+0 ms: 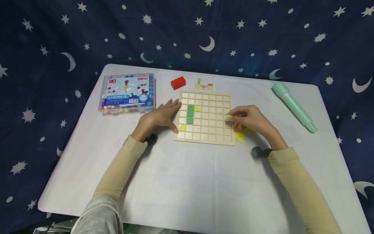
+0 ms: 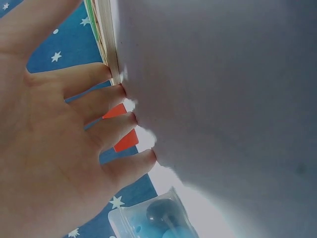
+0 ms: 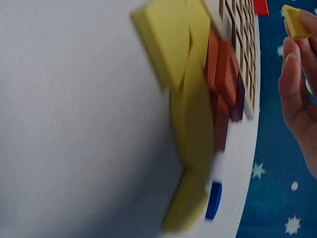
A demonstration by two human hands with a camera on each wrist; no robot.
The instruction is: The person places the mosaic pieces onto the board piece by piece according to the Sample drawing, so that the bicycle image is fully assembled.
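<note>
A square wooden grid board lies on the white table, bearing a column of green square blocks and two yellow quarter-round blocks, one beside the green column and one low on the left. Spread fingers of my left hand touch the board's left edge. At the right edge, my right hand pinches a small yellow block between thumb and fingers. Below that hand lie several loose yellow blocks and orange-red blocks, partly hidden in the head view.
Behind the board are a red block and a printed pattern card. A clear plastic box of coloured balls stands back left. On the right lies a mint-green microphone-shaped stick. The right wrist view shows a blue block.
</note>
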